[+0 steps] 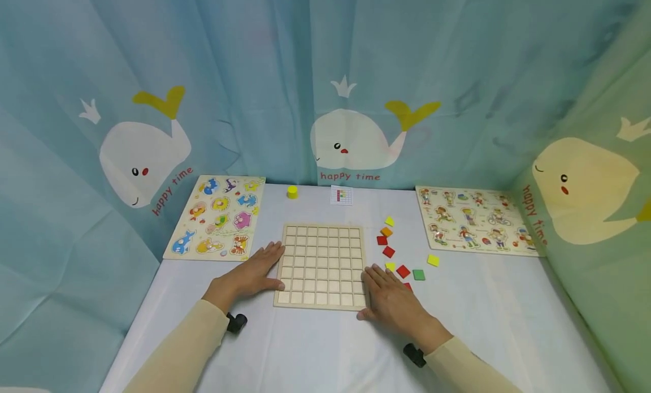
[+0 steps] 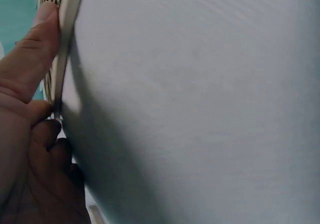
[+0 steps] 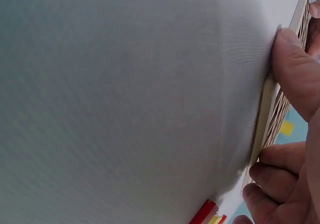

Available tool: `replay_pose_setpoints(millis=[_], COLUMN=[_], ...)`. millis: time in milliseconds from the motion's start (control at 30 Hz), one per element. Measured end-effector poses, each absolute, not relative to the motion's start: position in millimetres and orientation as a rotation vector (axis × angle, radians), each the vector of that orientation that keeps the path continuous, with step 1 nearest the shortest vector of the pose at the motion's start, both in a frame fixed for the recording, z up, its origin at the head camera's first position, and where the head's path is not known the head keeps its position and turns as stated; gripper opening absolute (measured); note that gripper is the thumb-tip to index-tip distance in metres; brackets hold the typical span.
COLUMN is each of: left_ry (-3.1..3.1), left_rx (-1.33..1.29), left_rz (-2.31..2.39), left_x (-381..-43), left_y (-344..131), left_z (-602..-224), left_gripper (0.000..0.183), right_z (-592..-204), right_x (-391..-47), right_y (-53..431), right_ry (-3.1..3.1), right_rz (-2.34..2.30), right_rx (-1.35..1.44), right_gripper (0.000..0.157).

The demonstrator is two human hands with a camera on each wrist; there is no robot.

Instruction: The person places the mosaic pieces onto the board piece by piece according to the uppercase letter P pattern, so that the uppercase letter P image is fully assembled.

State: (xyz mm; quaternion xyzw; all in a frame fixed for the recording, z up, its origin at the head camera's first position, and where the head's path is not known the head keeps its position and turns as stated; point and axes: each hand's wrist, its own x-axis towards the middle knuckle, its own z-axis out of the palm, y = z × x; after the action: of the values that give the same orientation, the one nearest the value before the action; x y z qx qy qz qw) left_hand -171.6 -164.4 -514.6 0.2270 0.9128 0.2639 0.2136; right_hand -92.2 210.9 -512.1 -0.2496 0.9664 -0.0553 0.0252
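A square wooden grid board (image 1: 322, 267) with bare cells lies flat in the middle of the table. At its left edge is my left hand (image 1: 253, 271), fingers extended along the side and thumb near the front corner. The left wrist view shows that thumb (image 2: 37, 49) against the board's rim (image 2: 64, 49). My right hand (image 1: 394, 302) touches the right edge, fingers extended forward and thumb at the near right corner. In the right wrist view, the right thumb (image 3: 295, 66) and fingertips meet the board's side (image 3: 264, 116).
Right of the board lie several loose tiles, including a green tile (image 1: 419, 275), a red tile (image 1: 389, 251) and an orange piece (image 1: 386, 232). A yellow cylinder (image 1: 292, 192) and a pattern card (image 1: 341, 195) sit behind. Picture puzzles stand left (image 1: 216, 217) and right (image 1: 478, 220).
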Motion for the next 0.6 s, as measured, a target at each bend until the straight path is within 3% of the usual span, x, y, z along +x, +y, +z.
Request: replay_pose_setpoints(millis=[600], left_ry=[2.540], left_rx=[0.640], left_rz=[0.736], left_x=[-174], left_y=[-167], left_z=[-529], left_gripper=[0.107], right_z=[-511], right_x=[-92], right_y=[213], right_ry=[2.972], right_rz=[-0.221], right_rx=[-0.772], right_gripper=[0.089])
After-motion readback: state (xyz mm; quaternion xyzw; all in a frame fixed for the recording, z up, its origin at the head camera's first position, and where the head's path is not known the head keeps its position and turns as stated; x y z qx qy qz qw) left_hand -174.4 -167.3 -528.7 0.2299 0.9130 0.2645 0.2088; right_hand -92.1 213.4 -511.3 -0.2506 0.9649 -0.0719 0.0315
